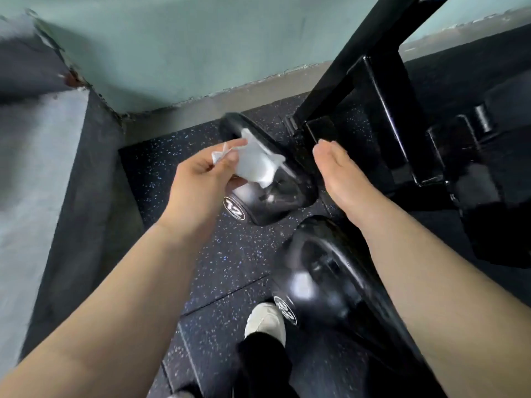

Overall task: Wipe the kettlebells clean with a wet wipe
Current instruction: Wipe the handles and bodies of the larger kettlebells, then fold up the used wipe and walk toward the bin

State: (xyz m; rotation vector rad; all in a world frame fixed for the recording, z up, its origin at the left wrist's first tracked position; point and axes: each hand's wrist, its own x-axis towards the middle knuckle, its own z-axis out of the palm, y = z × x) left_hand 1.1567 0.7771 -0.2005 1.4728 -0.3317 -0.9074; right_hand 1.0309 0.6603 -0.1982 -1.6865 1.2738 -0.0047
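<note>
Two glossy black kettlebells [324, 282] stood on the speckled floor [230, 254]. The left hand [198, 179] pinched a crumpled white wet wipe [258, 165] over the farther one, marked 12. The right hand [342, 173] kept its fingers straight, released.

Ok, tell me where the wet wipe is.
Head view, left of centre: the wet wipe is pinched in the left hand, at the far kettlebell.

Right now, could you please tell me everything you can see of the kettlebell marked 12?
The kettlebell marked 12 is glossy black, seemingly coated metal, with a white-ringed 12 on its near side and its handle toward the wall. It sits on the speckled rubber floor, beside a second kettlebell. The left hand pinches a wet wipe against its upper part; the right hand lies open alongside, contact unclear.
</note>
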